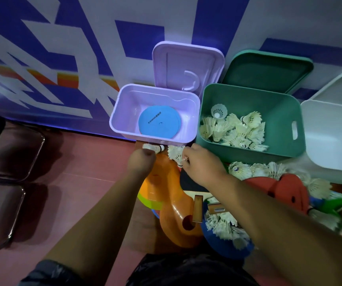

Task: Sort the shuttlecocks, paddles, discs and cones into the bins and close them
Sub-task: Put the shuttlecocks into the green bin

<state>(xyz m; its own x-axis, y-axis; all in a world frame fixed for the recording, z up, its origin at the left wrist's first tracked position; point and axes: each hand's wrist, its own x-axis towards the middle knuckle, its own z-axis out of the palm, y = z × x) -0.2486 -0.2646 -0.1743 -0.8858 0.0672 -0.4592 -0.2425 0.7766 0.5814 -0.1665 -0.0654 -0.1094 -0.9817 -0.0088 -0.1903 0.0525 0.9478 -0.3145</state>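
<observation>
My left hand (141, 162) grips a white shuttlecock (152, 148) just in front of the purple bin (116, 112). My right hand (202, 164) pinches another shuttlecock (175, 154) beside it. The purple bin stands open with a blue disc (158, 125) inside. The green bin (285, 120) to its right is open and holds several shuttlecocks (235, 131). On the floor below my arms lie an orange cone (172, 203), a wooden paddle handle (197, 209), a blue disc with shuttlecocks on it (225, 242), red paddles (283, 188) and more loose shuttlecocks (248, 170).
A white bin (335, 137) stands open at the far right. The purple lid (186, 67) and the green lid (269, 69) lean back against the patterned wall. Dark stools (11, 153) stand on the red floor at the left.
</observation>
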